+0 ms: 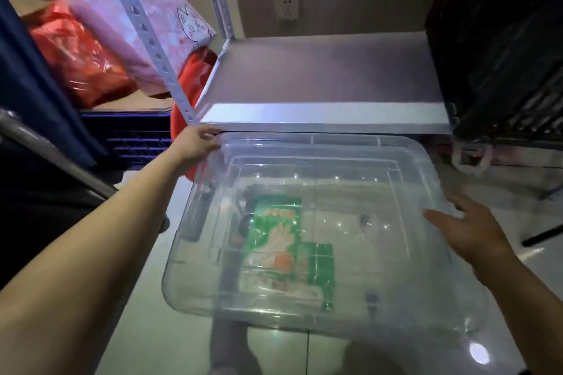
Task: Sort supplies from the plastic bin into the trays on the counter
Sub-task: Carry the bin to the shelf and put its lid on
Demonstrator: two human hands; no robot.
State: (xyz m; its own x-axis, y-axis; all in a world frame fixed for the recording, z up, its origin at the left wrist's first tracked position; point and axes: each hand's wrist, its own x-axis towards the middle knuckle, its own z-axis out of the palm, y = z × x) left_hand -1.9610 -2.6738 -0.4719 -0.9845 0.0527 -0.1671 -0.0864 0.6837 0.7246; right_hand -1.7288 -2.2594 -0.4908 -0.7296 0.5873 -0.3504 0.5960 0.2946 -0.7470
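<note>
Barely started, by the look of it. No trays or tabletop in sight, so nothing looks sorted yet; pretty much the whole job is left.

The big clear plastic bin with its see-through lid [320,222] sits low in front of the white metal shelf [323,91], out over pale floor tiles. Through the lid, near the middle of the bin, there's a green packet with a glove picture on it [274,240], a smaller green pack [320,271] touching its right edge, and some dark bits left of the packet that are too blurry to name.

Left hand [195,146] is on the bin's far left corner, fingers curled around the rim. Right hand [475,231] is at the bin's right edge, fingers spread, resting on or just beside the lid; can't tell if it's gripping.
</note>
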